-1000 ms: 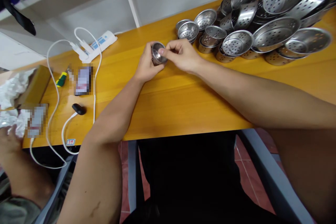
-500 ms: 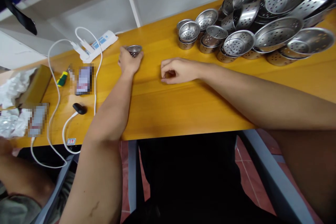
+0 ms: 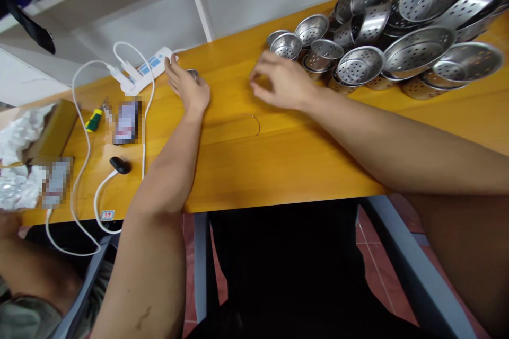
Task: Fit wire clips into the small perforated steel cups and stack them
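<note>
My left hand point(image 3: 187, 85) has its fingers spread beside a small metal cup point(image 3: 193, 73), which is mostly hidden behind it. Whether the palm touches the cup cannot be made out. My right hand point(image 3: 278, 80) hovers over the table with fingers curved apart and nothing visible between them, just in front of the nearest perforated cups. A thin curved wire point(image 3: 258, 123) lies on the wooden table point(image 3: 238, 169) below my right hand. Perforated metal cups point(image 3: 360, 65) of several sizes stand in stacks at the right.
White power strip point(image 3: 149, 71) with cables lies at the back left. Nearer are a phone point(image 3: 127, 122), a green-yellow tool point(image 3: 94, 121), a black plug point(image 3: 120, 164) and another phone point(image 3: 58, 183). A person's arm point(image 3: 32, 265) shows at the lower left.
My right hand has let go of the thin wire and moved up and slightly right toward the cups. My left hand has opened from around the small cup and shifted slightly left.
</note>
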The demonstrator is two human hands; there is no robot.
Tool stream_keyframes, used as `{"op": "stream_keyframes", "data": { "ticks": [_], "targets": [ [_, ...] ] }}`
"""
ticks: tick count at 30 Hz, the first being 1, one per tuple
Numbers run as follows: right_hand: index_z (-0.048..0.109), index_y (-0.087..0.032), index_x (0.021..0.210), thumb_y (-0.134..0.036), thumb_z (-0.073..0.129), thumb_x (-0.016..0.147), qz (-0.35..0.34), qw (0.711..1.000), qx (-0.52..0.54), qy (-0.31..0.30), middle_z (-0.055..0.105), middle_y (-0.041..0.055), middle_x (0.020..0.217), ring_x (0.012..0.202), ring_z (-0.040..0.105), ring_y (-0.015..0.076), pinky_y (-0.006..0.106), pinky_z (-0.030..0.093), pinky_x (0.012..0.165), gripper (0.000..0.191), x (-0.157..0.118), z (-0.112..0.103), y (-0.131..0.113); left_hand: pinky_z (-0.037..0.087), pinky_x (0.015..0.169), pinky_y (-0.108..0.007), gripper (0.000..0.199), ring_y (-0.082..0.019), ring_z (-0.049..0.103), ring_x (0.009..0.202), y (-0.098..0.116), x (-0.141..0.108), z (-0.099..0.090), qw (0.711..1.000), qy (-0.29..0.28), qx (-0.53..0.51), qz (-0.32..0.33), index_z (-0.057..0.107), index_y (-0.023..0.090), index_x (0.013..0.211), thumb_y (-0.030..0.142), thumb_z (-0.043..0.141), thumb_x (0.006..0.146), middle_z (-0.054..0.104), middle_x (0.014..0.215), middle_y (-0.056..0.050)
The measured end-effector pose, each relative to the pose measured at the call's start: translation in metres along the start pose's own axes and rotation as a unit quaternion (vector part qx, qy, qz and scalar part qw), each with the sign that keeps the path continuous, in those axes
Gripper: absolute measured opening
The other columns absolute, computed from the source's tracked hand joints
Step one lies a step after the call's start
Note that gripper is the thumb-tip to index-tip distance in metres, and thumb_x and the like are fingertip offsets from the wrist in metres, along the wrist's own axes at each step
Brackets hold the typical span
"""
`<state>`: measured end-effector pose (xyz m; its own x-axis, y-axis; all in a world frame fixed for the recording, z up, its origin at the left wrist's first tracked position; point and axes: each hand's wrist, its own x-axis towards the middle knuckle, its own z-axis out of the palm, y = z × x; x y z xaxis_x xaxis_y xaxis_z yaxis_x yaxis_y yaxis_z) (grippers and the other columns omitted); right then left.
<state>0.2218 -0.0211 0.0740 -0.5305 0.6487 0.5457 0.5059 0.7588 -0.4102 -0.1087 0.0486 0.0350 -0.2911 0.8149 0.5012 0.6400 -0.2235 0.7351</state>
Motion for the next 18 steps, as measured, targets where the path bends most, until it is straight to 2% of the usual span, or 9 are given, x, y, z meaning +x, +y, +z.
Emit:
{"op": "stream_keyframes", "data": {
  "ticks": [1, 2, 4, 6, 9, 11, 14, 16, 18],
  "targets": [
    [0.078, -0.031, 0.125, -0.062, 0.069, 0.118, 0.017, 0.998, -0.025, 0.05, 0.075, 0.0148, 0.125, 0.113, 0.07, 0.0401, 0.053, 0.058, 0.095, 0.033, 0.0, 0.0, 0.011, -0.012, 0.158, -0.065, 0.038, -0.017, -0.029, 0.196, 0.005, -0.004, 0.001, 0.999, -0.021, -0.007, 0.036, 0.059, 0.025, 0.148, 0.038, 0.078, 0.117, 0.067, 0.174, -0.011],
    [0.076, -0.031, 0.13, -0.067, 0.068, 0.119, 0.029, 0.995, -0.044, 0.088, 0.074, 0.0161, 0.126, 0.114, 0.069, 0.0414, 0.054, 0.058, 0.096, 0.038, -0.001, 0.0, 0.024, -0.013, 0.157, -0.064, 0.043, -0.015, -0.029, 0.195, 0.011, -0.008, 0.002, 0.997, -0.037, -0.011, 0.067, 0.057, 0.025, 0.153, 0.039, 0.076, 0.118, 0.066, 0.174, -0.011],
    [0.074, -0.026, 0.133, -0.077, 0.066, 0.119, 0.045, 0.988, -0.074, 0.131, 0.072, 0.0179, 0.123, 0.107, 0.068, 0.0397, 0.053, 0.058, 0.097, 0.053, -0.004, 0.003, 0.054, -0.003, 0.162, -0.063, 0.059, -0.017, -0.011, 0.198, 0.023, -0.017, 0.004, 0.992, -0.045, -0.021, 0.118, 0.054, 0.031, 0.163, 0.047, 0.08, 0.113, 0.064, 0.178, -0.01],
    [0.073, -0.02, 0.121, -0.084, 0.061, 0.121, 0.078, 0.985, -0.107, 0.111, 0.071, 0.0199, 0.118, 0.096, 0.064, 0.0329, 0.051, 0.057, 0.095, 0.066, -0.006, 0.006, 0.083, 0.008, 0.165, -0.064, 0.074, -0.026, 0.009, 0.198, 0.031, -0.025, 0.007, 0.983, -0.07, -0.038, 0.165, 0.052, 0.037, 0.167, 0.056, 0.086, 0.104, 0.058, 0.185, -0.009],
    [0.073, -0.019, 0.099, -0.087, 0.049, 0.122, 0.118, 0.979, -0.15, 0.068, 0.072, 0.0243, 0.115, 0.084, 0.059, 0.029, 0.052, 0.056, 0.086, 0.076, -0.007, 0.005, 0.103, 0.02, 0.165, -0.069, 0.081, -0.038, 0.024, 0.196, 0.036, -0.033, 0.01, 0.967, -0.138, -0.061, 0.206, 0.052, 0.041, 0.165, 0.062, 0.091, 0.096, 0.045, 0.196, -0.009],
    [0.077, -0.021, 0.098, -0.085, 0.047, 0.123, 0.116, 0.979, -0.145, 0.085, 0.073, 0.0239, 0.118, 0.087, 0.064, 0.034, 0.056, 0.058, 0.085, 0.075, -0.005, 0.0, 0.095, 0.028, 0.163, -0.071, 0.081, -0.041, 0.027, 0.195, 0.037, -0.035, 0.01, 0.957, -0.187, -0.07, 0.211, 0.053, 0.042, 0.164, 0.063, 0.091, 0.096, 0.041, 0.198, -0.009],
    [0.083, -0.03, 0.113, -0.08, 0.045, 0.125, 0.095, 0.984, -0.114, 0.102, 0.075, 0.0182, 0.132, 0.106, 0.07, 0.042, 0.062, 0.062, 0.096, 0.065, 0.002, -0.009, 0.059, 0.035, 0.159, -0.073, 0.086, -0.045, 0.037, 0.19, 0.034, -0.036, 0.013, 0.944, -0.236, -0.089, 0.212, 0.051, 0.042, 0.169, 0.065, 0.092, 0.096, 0.041, 0.197, -0.011],
    [0.084, -0.031, 0.125, -0.077, 0.047, 0.126, 0.07, 0.991, -0.087, 0.07, 0.076, 0.0166, 0.14, 0.12, 0.071, 0.0445, 0.063, 0.061, 0.104, 0.059, 0.006, -0.012, 0.028, 0.039, 0.156, -0.073, 0.101, -0.047, 0.045, 0.186, 0.03, -0.036, 0.019, 0.939, -0.245, -0.101, 0.22, 0.043, 0.044, 0.177, 0.072, 0.093, 0.094, 0.039, 0.199, -0.013],
    [0.083, -0.031, 0.126, -0.078, 0.055, 0.124, 0.045, 0.998, -0.03, 0.034, 0.077, 0.0163, 0.137, 0.125, 0.071, 0.045, 0.062, 0.061, 0.11, 0.054, 0.006, -0.009, -0.001, 0.042, 0.155, -0.073, 0.118, -0.047, 0.047, 0.185, 0.026, -0.036, 0.027, 0.931, -0.249, -0.11, 0.243, 0.033, 0.043, 0.183, 0.08, 0.094, 0.09, 0.037, 0.201, -0.014]
  ]
}}
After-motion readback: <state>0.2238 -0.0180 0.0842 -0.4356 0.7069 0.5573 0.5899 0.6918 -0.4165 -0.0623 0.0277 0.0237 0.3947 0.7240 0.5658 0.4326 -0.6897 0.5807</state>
